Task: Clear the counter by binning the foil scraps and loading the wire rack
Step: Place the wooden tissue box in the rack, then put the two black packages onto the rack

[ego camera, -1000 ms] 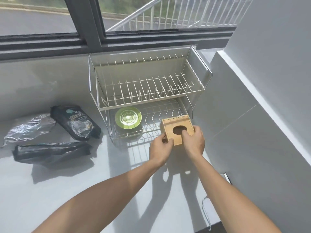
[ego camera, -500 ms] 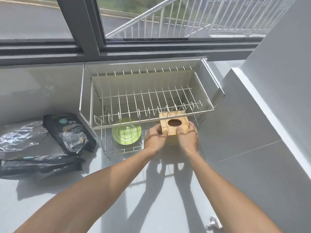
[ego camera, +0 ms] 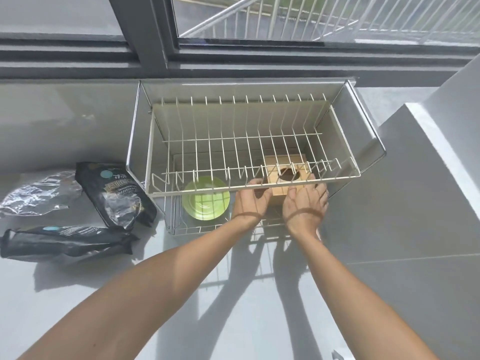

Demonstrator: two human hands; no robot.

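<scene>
Two tiers make up the wire rack [ego camera: 244, 141]: thin white rods in a metal frame, standing on the pale glossy counter [ego camera: 259, 307] under the window. On its lower tier we see a square wooden box [ego camera: 279, 197] with an oval hole in its top, light grain, sharp corners, partly screened by the upper tier's rods. Beside it on the same tier lies a round green plate [ego camera: 205, 201], smooth and shiny. Our left hand [ego camera: 250, 201] and right hand [ego camera: 305, 203] press against the box's left and right sides, fingers loosely curled, clasping it between them. Left of the rack lie three crinkled foil bags [ego camera: 117, 196], two black, one silvery.
</scene>
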